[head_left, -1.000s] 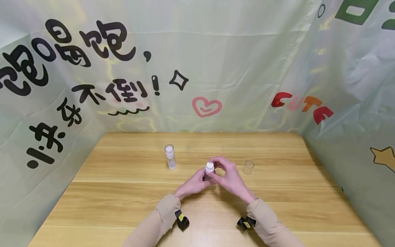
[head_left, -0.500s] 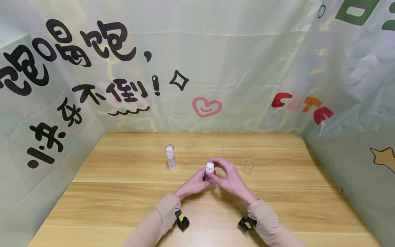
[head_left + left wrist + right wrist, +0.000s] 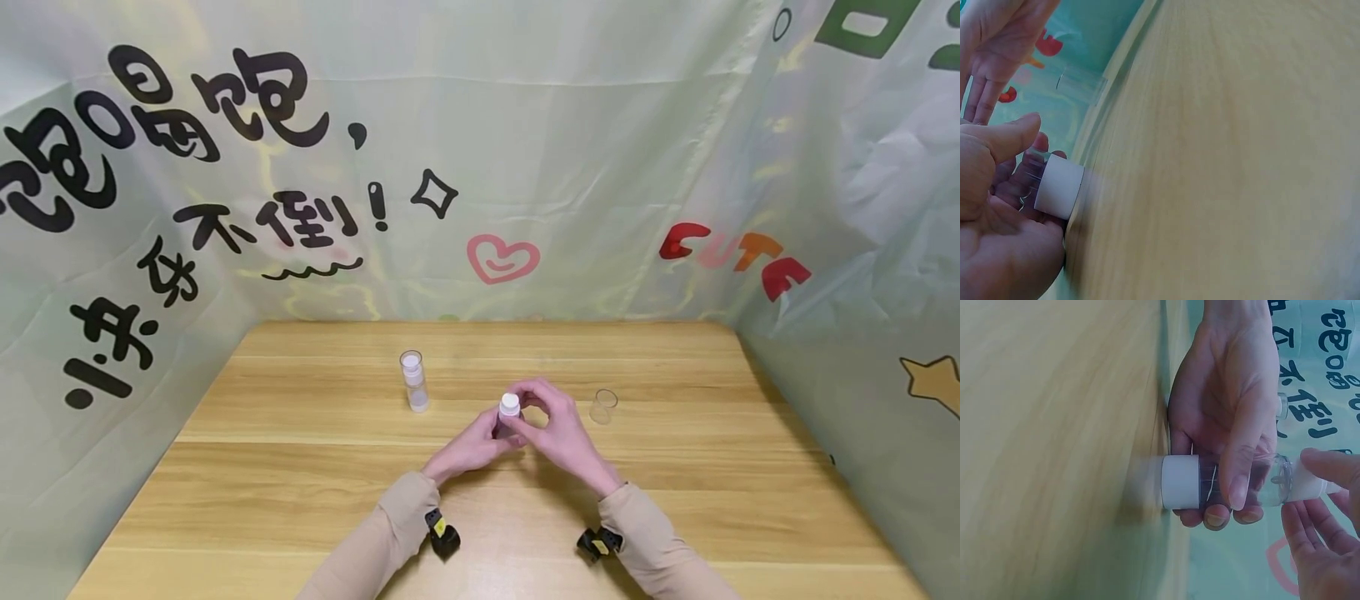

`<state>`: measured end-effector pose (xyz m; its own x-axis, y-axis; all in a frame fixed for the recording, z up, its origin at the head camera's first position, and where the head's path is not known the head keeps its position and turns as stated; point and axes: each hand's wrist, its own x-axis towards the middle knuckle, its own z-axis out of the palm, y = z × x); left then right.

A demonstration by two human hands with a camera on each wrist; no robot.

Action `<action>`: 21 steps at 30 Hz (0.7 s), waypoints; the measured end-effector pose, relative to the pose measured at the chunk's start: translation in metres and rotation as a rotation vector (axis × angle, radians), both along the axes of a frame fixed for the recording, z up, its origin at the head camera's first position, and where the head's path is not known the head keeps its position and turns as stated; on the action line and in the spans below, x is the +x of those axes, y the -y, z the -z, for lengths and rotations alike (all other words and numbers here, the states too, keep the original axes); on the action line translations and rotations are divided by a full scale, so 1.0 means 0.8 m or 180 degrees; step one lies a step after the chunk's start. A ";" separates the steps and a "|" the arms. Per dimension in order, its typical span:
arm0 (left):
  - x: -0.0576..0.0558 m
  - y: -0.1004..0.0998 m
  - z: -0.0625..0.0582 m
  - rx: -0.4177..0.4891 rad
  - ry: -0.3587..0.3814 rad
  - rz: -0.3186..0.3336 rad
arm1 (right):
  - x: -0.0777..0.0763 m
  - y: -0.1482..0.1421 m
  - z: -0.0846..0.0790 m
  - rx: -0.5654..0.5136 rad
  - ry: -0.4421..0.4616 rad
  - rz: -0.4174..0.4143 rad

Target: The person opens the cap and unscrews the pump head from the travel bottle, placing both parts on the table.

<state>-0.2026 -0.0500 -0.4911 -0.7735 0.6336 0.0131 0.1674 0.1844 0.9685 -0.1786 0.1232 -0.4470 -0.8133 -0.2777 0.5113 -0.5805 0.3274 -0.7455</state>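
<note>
Upright over the middle of the table, a small clear pump bottle stands between both hands. Its see-through body and white base show in the right wrist view. My left hand grips the body, thumb across the front and fingers behind. At the top, my right hand pinches the white pump collar between thumb and fingers. In the left wrist view the white base is close over the wood, below the left fingers, while the right hand is above, partly cut off by the frame.
A second pump bottle, with its clear cap on, stands at the back left. To the right of the hands a loose clear cap stands on the wooden table. Printed cloth walls enclose the table's back and sides.
</note>
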 end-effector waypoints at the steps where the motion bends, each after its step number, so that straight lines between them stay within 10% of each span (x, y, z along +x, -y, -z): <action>1: 0.000 0.000 0.000 -0.0012 0.0006 -0.0002 | 0.000 0.000 -0.001 -0.0002 0.0047 -0.0024; 21: 0.002 -0.001 -0.002 -0.0097 -0.0017 -0.0091 | 0.000 0.005 0.001 0.0010 -0.0007 -0.0039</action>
